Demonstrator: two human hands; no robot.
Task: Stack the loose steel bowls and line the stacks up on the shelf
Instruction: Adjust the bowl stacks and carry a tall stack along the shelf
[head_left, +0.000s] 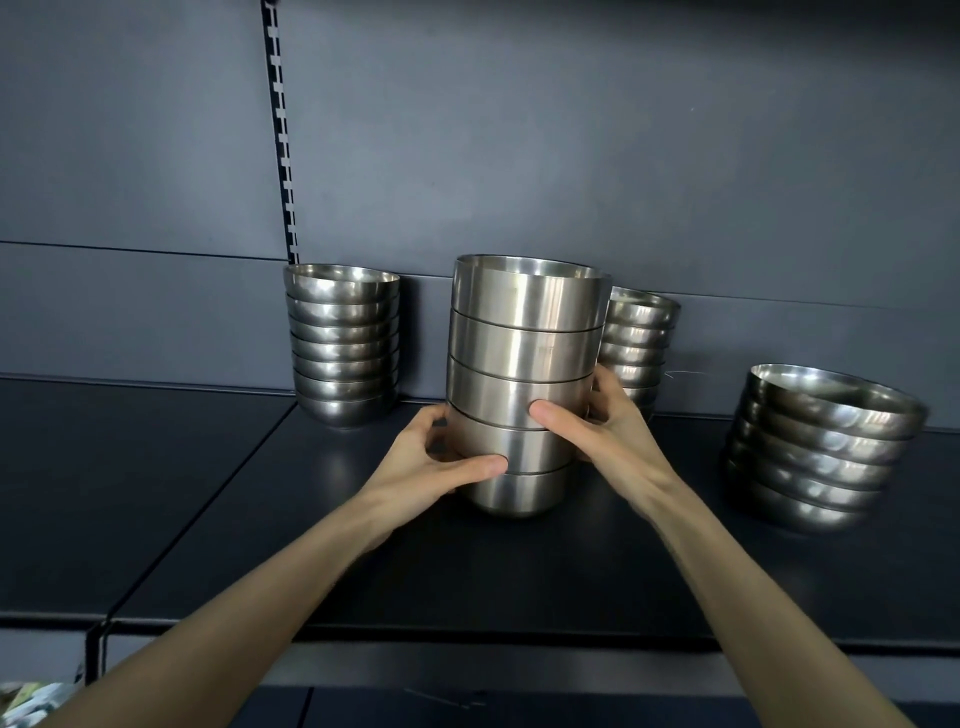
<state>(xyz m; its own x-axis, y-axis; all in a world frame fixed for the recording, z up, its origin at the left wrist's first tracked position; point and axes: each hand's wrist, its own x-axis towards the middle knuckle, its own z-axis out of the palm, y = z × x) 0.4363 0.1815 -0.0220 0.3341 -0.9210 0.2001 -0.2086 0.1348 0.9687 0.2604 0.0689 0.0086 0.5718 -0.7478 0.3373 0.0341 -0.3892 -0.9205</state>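
Note:
A tall stack of several steel bowls (524, 364) stands in the middle of the dark shelf (467, 571). My left hand (441, 462) grips its lower left side, thumb across the front. My right hand (597, 431) grips its right side, thumb on the front and fingers behind. A second stack of steel bowls (343, 348) stands at the back left against the wall. A third stack (639, 343) is partly hidden behind the held one. A fourth, leaning stack (821, 447) sits at the right.
The dark back panel (571, 156) rises behind the stacks, with a slotted upright rail (283, 130) at left. The shelf's front edge (467, 636) runs below my forearms. A seam splits the shelf boards at left (208, 499).

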